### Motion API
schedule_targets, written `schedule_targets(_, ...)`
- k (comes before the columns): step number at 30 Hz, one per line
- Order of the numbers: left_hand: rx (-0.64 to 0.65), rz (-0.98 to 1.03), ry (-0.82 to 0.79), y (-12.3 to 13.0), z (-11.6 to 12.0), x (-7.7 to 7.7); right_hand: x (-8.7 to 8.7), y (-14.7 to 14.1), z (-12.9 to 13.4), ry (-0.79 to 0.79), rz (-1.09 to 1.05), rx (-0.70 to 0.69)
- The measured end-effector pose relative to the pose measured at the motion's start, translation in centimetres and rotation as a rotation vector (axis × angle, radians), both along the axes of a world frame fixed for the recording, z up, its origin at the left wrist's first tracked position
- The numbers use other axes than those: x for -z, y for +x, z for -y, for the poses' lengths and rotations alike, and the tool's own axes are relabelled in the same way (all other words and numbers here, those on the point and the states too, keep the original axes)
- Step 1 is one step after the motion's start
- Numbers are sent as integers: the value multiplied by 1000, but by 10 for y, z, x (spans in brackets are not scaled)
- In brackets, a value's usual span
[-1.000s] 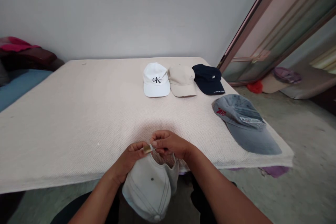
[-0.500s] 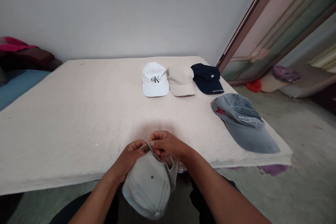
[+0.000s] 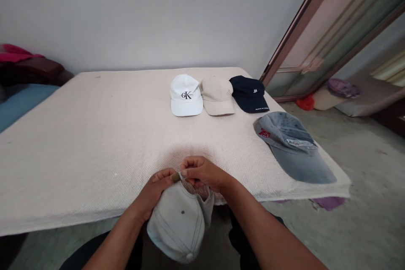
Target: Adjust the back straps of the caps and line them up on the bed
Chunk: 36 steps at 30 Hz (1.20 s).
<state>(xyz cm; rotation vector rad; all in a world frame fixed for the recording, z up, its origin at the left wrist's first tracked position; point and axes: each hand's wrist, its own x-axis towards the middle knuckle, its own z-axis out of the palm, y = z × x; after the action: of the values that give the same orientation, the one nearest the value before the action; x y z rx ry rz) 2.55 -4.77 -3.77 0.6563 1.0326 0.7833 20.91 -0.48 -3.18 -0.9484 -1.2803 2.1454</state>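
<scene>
A light grey baseball cap (image 3: pixel 177 223) is held at the near edge of the table, its crown hanging toward me and its back opening facing up. My left hand (image 3: pixel 155 190) grips the cap's back rim beside a brass-coloured strap buckle (image 3: pixel 176 177). With thumb and fingers, my right hand (image 3: pixel 202 174) pinches the strap just right of that buckle. Some of the right fingers are hidden behind the strap and opening.
Across the covered table (image 3: pixel 95 143) stand a white cap (image 3: pixel 186 97), a beige cap (image 3: pixel 218 96) and a navy cap (image 3: pixel 249 95) in a row. A faded blue-grey cap (image 3: pixel 292 147) lies at the right edge. Behind rises a grey wall (image 3: pixel 152 17).
My right hand has shifted slightly right from the buckle, and a little more of the strap shows between them. The left hand keeps its hold on the cap.
</scene>
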Motion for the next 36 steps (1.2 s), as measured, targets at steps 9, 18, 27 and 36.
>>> schedule_targets(9,-3,-43,-23,4,-1,-1,2,-4,0,81,43,38)
schedule_targets(18,29,-2,-48,2,2,-1,5,4,-5,-31,-61,-113)
schedule_targets(27,80,-41,-7,2,0,-9,5,5,-6,-60,-100,-131)
schedule_targets(36,129,-4,109,3,-3,-12,0,-1,-1,8,-157,-120)
